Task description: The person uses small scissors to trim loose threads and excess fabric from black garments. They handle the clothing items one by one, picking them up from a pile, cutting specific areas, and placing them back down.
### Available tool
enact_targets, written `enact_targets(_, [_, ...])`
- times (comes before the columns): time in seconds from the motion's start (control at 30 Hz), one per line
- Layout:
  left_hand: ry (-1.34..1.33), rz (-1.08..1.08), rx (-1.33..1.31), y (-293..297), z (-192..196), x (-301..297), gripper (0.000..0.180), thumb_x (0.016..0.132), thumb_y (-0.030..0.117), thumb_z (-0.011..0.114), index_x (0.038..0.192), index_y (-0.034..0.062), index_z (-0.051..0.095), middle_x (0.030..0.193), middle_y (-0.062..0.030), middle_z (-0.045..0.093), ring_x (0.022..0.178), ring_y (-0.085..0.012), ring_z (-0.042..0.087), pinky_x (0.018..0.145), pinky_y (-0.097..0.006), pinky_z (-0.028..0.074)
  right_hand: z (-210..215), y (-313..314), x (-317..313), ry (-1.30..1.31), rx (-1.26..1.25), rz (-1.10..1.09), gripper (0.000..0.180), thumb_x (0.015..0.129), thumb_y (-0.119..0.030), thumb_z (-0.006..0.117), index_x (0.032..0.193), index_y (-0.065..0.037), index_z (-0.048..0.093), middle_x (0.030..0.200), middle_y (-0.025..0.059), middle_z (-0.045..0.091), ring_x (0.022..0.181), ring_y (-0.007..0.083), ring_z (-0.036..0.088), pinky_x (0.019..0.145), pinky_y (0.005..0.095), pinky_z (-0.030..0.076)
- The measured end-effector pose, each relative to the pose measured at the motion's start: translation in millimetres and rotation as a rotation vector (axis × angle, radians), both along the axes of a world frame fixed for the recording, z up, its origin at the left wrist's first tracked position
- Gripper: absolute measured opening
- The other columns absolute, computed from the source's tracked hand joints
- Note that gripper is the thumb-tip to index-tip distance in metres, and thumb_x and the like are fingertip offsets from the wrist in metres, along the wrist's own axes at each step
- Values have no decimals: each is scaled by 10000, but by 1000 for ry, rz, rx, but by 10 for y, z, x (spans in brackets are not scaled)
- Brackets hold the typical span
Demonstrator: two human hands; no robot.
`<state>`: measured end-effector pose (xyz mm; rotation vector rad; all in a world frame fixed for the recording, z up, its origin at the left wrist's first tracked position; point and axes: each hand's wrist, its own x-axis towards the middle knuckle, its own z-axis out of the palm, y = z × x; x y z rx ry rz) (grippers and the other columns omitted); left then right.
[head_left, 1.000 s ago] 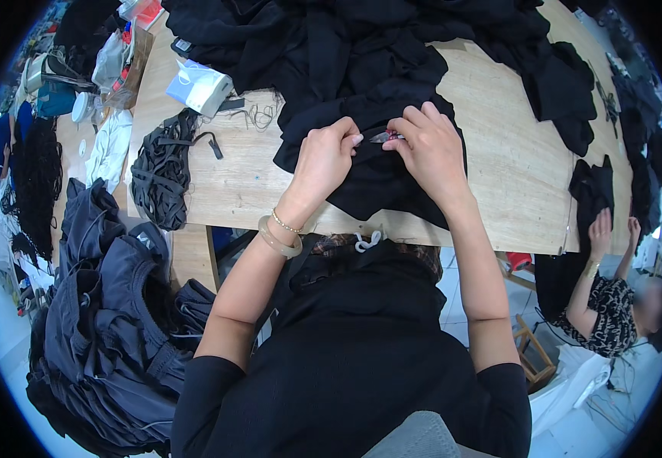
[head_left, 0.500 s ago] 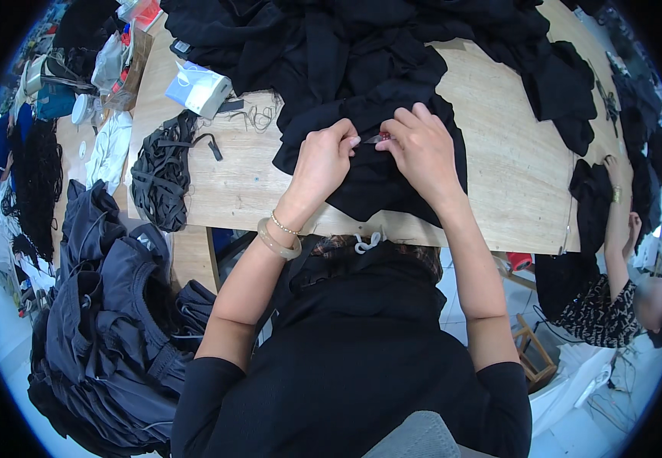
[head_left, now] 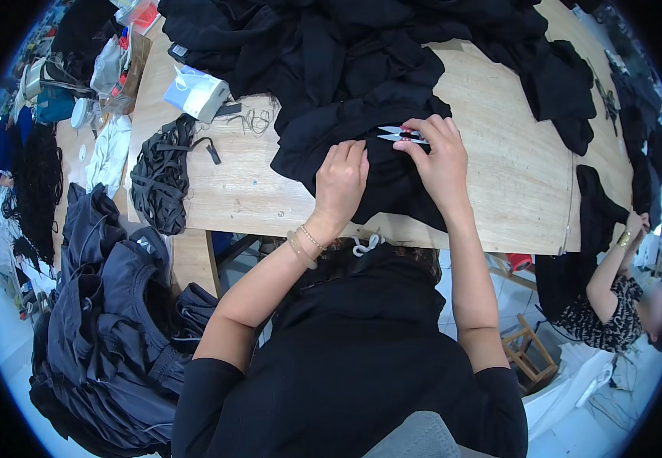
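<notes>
Black fabric, apparently a garment, lies bunched near the table's front edge and runs into a larger dark heap beyond. My left hand is closed on it, fingertips curled into the cloth. In my right hand is a pair of thread snips, pinched between thumb and fingers. Its pale blades stand apart and point left over the fabric, a little beyond my left fingertips. Whether a thread lies between the blades is too small to tell.
At left on the wooden table are a tissue box, loose threads and a bundle of dark straps. Dark grey garments are piled at lower left. On the right, a co-worker handles black cloth; a wooden stool stands below.
My left hand has come nearer me and turned to the right, fingers down on the fabric. My right hand has shifted slightly right, and the snips' blades now show. The co-worker's arms have moved nearer.
</notes>
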<state>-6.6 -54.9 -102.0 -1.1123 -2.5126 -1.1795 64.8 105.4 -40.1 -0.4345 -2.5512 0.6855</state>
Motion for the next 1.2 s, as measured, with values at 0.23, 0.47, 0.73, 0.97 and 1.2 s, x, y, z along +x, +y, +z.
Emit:
enact_targets(0.23, [23, -31, 2, 0, -82, -82, 88, 875, 43, 666, 952, -1, 671, 877, -145, 693, 794, -318, 677, 708, -403, 547, -47, -10, -7, -11, 118, 67, 195, 747, -211, 787, 878, -93, 706, 844, 14, 602, 837, 225, 557, 725, 345, 460])
enact_targets(0.47, [-20, -22, 21, -3, -51, -112, 49, 870, 37, 665, 901, 3, 648, 801, -148, 677, 712, -317, 673, 636, -406, 537, 35, -132, -138, -75, 359, 225, 146, 743, -163, 755, 830, -84, 667, 868, 26, 571, 894, 223, 537, 726, 355, 415])
enact_targets(0.73, [-33, -22, 35, 9, -51, -138, 47, 869, 34, 664, 894, 0, 645, 775, -147, 666, 691, -318, 668, 618, -409, 530, 62, -215, -198, -129, 433, 247, 112, 742, -122, 727, 823, -79, 662, 882, 36, 574, 927, 221, 537, 740, 359, 400])
enact_targets(0.97, [-156, 14, 47, -33, 19, -145, 85, 913, 65, 643, 914, -20, 650, 819, -159, 693, 691, -297, 680, 623, -368, 539, 23, -231, -217, -117, 383, 191, 133, 765, -168, 738, 839, -81, 668, 887, 43, 586, 903, 223, 549, 729, 362, 400])
enact_targets(1.2, [-933, 149, 331, -345, 277, -71, 518, 1104, 330, 375, 878, -50, 646, 876, -153, 734, 739, -190, 698, 716, -308, 577, -2, -48, -218, 18, -112, -18, 413, 748, -370, 810, 988, -55, 694, 932, 71, 642, 942, 287, 579, 785, 389, 441])
